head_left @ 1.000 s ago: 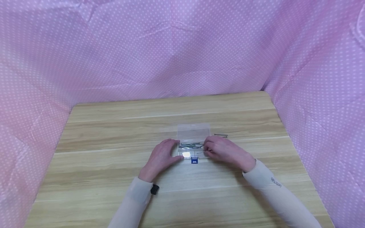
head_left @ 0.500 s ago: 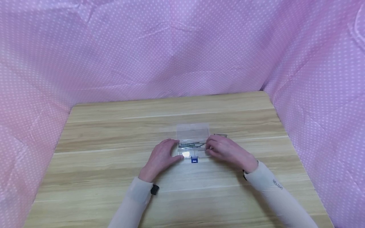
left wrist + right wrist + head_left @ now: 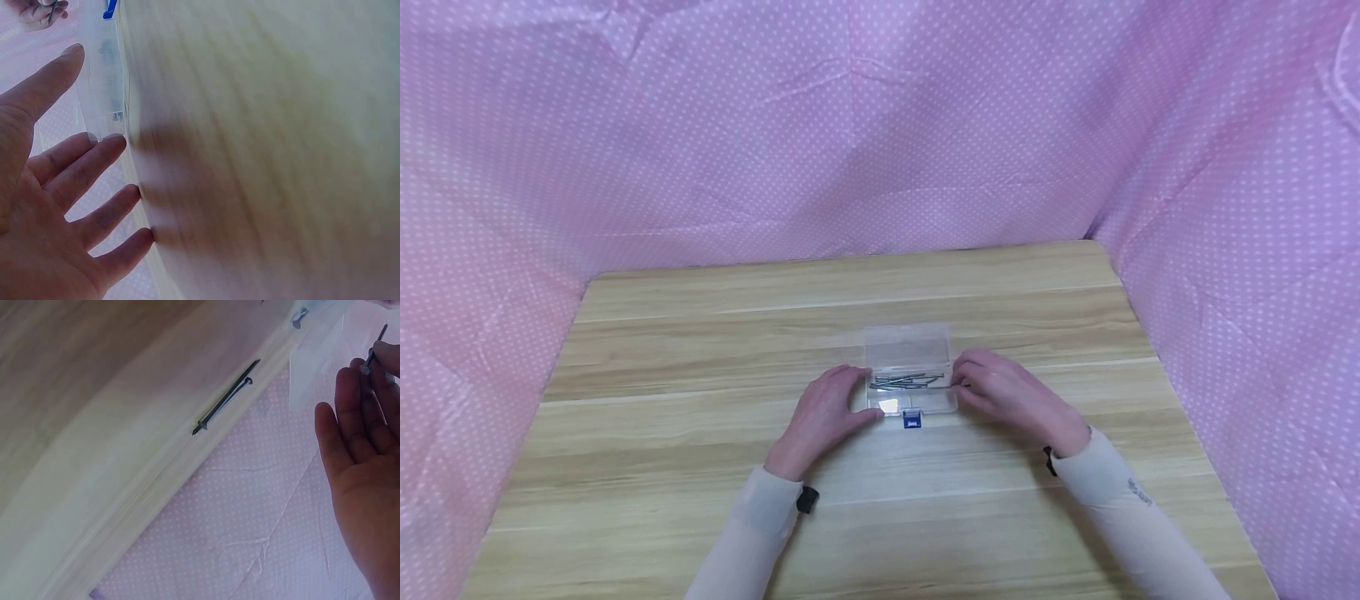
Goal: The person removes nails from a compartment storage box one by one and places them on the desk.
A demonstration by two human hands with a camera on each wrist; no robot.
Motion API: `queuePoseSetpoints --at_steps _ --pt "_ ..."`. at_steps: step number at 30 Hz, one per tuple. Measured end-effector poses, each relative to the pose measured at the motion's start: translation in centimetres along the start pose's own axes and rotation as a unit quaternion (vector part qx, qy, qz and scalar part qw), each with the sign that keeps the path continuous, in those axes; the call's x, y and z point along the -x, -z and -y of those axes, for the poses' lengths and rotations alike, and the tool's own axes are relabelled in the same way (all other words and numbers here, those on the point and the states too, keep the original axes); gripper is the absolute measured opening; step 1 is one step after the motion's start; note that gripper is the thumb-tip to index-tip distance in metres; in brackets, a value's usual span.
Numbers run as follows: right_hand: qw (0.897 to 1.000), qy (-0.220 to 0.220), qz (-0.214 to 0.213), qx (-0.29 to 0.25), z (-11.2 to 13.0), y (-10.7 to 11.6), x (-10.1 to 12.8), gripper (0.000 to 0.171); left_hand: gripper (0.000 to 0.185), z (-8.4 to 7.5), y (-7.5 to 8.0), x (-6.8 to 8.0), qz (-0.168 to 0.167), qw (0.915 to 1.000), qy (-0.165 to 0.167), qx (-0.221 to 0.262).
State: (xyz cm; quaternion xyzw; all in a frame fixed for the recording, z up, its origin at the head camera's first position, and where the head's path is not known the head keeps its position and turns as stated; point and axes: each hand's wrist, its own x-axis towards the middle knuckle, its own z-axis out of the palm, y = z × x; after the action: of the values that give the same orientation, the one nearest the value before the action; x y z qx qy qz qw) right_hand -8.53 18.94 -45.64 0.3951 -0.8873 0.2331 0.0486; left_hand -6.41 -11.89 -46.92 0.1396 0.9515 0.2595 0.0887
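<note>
The nail (image 3: 382,333) is in my right hand (image 3: 1011,400), pinched between thumb and fingertips at the right-hand end of the clear box (image 3: 934,402). In the right wrist view it slants, its head at my fingertips and its shank running out past my thumb. From above my own fingers hide most of it, so I cannot tell how squarely it lines up with the box.

That alignment, I judge, is what the coming move turns on: the back compartment runs left to right, and the nails inside (image 3: 898,382) lie roughly along it, some crossing. The compartment is just to the left of my right hand, which is the nearer one for this work.

My left hand (image 3: 820,417) holds nothing in its grasp; its fingers are spread, thumb at the front and forefinger at the back of the box's left end, as if to steady it. The lid (image 3: 907,346) lies folded back on the far side, and the blue latch (image 3: 912,419) hangs at the front. Farther out, two loose nails (image 3: 228,395) lie close together on the worktop (image 3: 700,350), with pink dotted cloth (image 3: 850,125) all round.
</note>
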Motion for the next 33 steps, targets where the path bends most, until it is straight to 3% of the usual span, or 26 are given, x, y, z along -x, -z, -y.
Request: queuePoseSetpoints --at_steps 33 --pt "0.999 -0.027 -0.035 0.000 -2.2 1.6 1.3 0.016 0.068 0.1 -0.1 0.0 0.005 1.0000 0.008 0.000"
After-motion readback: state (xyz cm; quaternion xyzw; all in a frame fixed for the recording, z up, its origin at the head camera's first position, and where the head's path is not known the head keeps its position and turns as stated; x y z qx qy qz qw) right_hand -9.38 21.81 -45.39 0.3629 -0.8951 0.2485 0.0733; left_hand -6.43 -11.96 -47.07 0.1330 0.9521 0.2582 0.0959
